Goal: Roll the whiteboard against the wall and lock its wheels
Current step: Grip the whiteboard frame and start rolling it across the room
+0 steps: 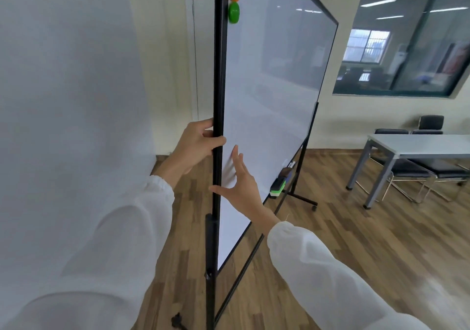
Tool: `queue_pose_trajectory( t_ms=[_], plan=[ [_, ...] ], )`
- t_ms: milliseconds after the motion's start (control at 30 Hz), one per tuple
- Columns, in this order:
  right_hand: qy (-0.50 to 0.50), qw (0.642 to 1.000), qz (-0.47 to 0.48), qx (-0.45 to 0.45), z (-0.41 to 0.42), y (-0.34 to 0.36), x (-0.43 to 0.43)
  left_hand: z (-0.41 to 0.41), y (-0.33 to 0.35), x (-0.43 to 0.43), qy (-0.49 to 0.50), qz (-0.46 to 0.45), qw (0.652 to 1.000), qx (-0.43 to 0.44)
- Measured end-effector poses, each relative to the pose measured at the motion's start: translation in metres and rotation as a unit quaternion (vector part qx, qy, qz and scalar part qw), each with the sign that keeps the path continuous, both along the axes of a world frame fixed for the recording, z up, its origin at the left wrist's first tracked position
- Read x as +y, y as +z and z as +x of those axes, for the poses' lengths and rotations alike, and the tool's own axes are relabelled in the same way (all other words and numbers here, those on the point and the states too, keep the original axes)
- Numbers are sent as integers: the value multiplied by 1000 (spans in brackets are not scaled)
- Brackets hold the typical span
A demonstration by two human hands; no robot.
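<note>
A tall whiteboard (269, 95) in a black frame stands on a wheeled black stand, seen almost edge-on, close to the white wall (71, 100) on the left. My left hand (195, 146) is wrapped around the near frame edge at mid height. My right hand (241, 184) rests flat on the board's white face with fingers spread. One caster (314, 207) shows at the far foot and another (178, 320) at the near foot; I cannot tell whether their locks are set.
Orange and green magnets (234, 1) stick near the board's top edge. An eraser (277, 186) and markers lie on its tray. A grey table (417, 146) with black chairs (407, 169) stands at the right on the wooden floor (330, 240). A large interior window (407, 37) is behind.
</note>
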State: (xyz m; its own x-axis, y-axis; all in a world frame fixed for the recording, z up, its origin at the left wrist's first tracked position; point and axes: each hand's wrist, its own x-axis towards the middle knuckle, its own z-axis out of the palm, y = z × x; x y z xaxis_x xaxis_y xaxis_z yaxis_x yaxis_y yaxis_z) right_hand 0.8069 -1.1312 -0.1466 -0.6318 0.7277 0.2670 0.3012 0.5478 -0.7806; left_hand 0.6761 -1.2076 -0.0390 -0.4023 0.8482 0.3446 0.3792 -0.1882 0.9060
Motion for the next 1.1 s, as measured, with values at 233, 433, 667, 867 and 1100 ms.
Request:
queue_pose_trajectory(
  t_ms=[233,433,667,867,1100],
  plan=[
    [4,1000,26,-5,32,-2,-68,38,-2,-69,41,-9,999,1],
    [35,999,29,14,67,-8,-137,77,-6,-143,77,-9,997,9],
    [49,998,23,14,111,-7,-212,119,-7,-219,81,-3,997,16],
    [43,999,12,7,144,-1,-276,150,-6,-280,69,-1,998,16],
    [44,999,-13,16,181,-3,-340,185,-6,-345,45,-1,999,6]
  ],
)
